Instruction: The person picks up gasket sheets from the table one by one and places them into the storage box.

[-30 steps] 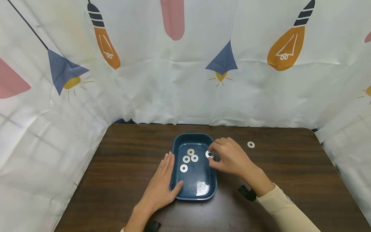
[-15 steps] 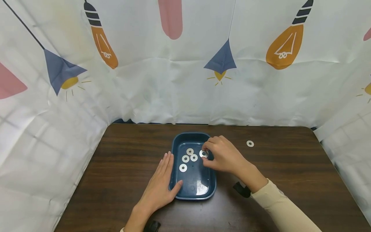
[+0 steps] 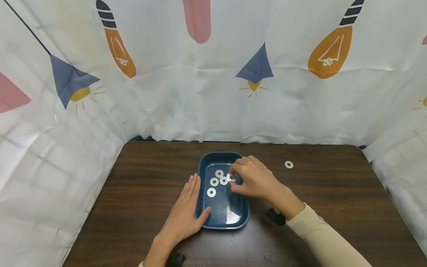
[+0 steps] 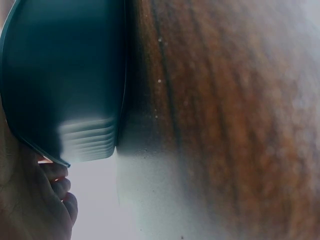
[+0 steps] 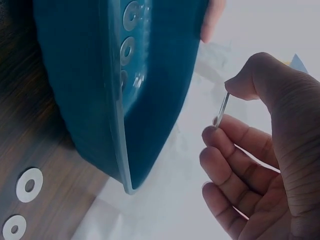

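A ring (image 3: pixel 228 178) is pinched by the right grip (image 3: pixel 255 178), held above the tray (image 3: pixel 218 215), just right of the four rings (image 3: pixel 208 192) inside. The tray's left side is touched by the left grip (image 3: pixel 185 215), fingers straight.

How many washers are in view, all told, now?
7: four washers in the tray, one washer pinched in the right hand, and two washers on the table, both seen from the right wrist. More may be hidden behind that hand.

The right hand (image 3: pixel 251 178) pinches a washer (image 3: pixel 228 176) over the tray (image 3: pixel 218 209) — four more washers (image 3: pixel 208 193) inside — the left hand (image 3: pixel 184 212) touching its side.
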Available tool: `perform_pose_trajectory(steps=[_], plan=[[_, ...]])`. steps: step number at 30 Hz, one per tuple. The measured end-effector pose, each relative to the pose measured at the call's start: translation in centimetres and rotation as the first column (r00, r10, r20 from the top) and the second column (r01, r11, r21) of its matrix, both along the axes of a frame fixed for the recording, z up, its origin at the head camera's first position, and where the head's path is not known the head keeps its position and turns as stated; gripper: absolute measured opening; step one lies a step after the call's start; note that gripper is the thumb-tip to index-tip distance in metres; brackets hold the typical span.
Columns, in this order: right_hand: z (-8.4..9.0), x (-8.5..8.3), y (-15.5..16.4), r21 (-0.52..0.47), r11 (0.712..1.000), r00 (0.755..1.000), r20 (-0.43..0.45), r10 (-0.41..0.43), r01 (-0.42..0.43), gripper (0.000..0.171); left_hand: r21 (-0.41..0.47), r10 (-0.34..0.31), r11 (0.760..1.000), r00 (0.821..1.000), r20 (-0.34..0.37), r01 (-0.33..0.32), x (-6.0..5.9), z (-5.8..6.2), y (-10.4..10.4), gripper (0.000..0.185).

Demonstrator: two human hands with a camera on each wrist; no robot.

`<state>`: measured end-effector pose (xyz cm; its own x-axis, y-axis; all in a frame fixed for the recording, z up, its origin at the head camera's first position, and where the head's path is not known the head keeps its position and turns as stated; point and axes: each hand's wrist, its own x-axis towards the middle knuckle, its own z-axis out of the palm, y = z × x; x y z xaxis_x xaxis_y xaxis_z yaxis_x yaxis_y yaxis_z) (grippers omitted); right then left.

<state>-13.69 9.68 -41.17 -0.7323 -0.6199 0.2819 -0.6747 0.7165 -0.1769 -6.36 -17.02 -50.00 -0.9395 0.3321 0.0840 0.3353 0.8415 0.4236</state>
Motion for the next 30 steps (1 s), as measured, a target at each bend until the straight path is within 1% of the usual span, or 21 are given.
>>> perform_pose_trajectory(steps=[4, 11, 16, 21, 25, 30], plan=[[0.1, -0.2, -0.2, 0.009, 1.000, 1.000, 0.008, 0.010, -0.010, 0.023, 0.006, 0.006, 1.000, 1.000, 0.007, -0.006, 0.0, 0.0, 0.0, 0.101], [0.1, -0.3, -0.4, 0.035, 0.999, 1.000, 0.012, 0.021, -0.021, 0.022, 0.004, 0.007, 1.000, 1.000, -0.016, -0.007, 0.0, -0.1, 0.2, 0.100], [0.2, -0.5, -0.6, 0.041, 0.999, 0.999, 0.006, 0.033, -0.033, 0.021, 0.016, 0.004, 1.000, 1.000, 0.013, -0.004, 0.0, 0.1, 0.1, 0.100], [0.4, -0.5, -0.9, 0.041, 0.998, 0.998, 0.031, 0.052, -0.053, 0.022, 0.018, -0.005, 1.000, 0.999, 0.036, 0.005, 0.0, 0.2, 0.1, 0.099], [0.4, -0.7, -1.2, 0.072, 0.994, 0.996, 0.038, 0.077, -0.079, 0.020, 0.023, -0.010, 1.000, 1.000, 0.018, 0.009, 0.0, 0.1, 0.1, 0.100], [0.4, -0.9, -1.7, 0.118, 0.987, 0.993, 0.039, 0.107, -0.111, 0.018, 0.027, -0.001, 1.000, 1.000, 0.030, 0.000, 0.0, 0.1, 0.1, 0.098]])
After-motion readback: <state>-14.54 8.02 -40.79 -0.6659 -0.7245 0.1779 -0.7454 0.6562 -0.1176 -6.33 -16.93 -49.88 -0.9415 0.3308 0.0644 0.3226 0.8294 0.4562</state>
